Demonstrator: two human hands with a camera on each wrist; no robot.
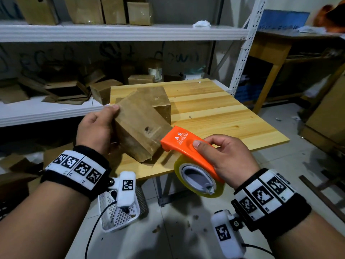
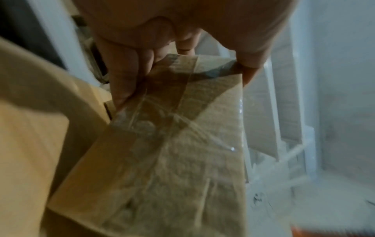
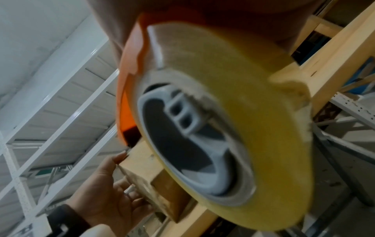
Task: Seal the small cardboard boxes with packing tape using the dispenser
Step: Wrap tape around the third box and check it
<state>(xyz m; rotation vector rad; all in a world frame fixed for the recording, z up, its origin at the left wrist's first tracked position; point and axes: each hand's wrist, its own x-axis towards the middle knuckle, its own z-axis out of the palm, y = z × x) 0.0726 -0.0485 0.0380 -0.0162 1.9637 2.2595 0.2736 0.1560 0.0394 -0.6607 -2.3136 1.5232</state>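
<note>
Head view, around: behind the left hand (image 1: 96, 128) stands a white shelf (image 1: 112, 32) with many brown cartons; below this hand, on the floor, is a white basket (image 1: 119, 214).
Head view, table: the wooden table (image 1: 214, 113) lies under and beyond both hands.
Head view, second box (image 1: 158, 101): it sits on the table just behind the held one and touches it.
Head view, box (image 1: 138, 126): brown, tilted, one corner down near the table edge; the left hand grips its left end, thumb on top.
Head view, dispenser (image 1: 184, 144): orange, with a yellowish tape roll (image 1: 199, 180); the right hand (image 1: 227, 156) is wrapped around it, thumb on the orange cover, and its front end touches the right side of the box.
Left wrist view, box (image 2: 172, 152): blurred; clear tape strips cross on the face below the fingers (image 2: 125, 80), which clamp the far edge.
Right wrist view, tape roll (image 3: 233, 120): it fills the picture and hides most of the right hand; grey core in the middle, orange cover on the left side.
Right wrist view, left hand (image 3: 105, 192): below the roll, holding the box (image 3: 146, 176).
</note>
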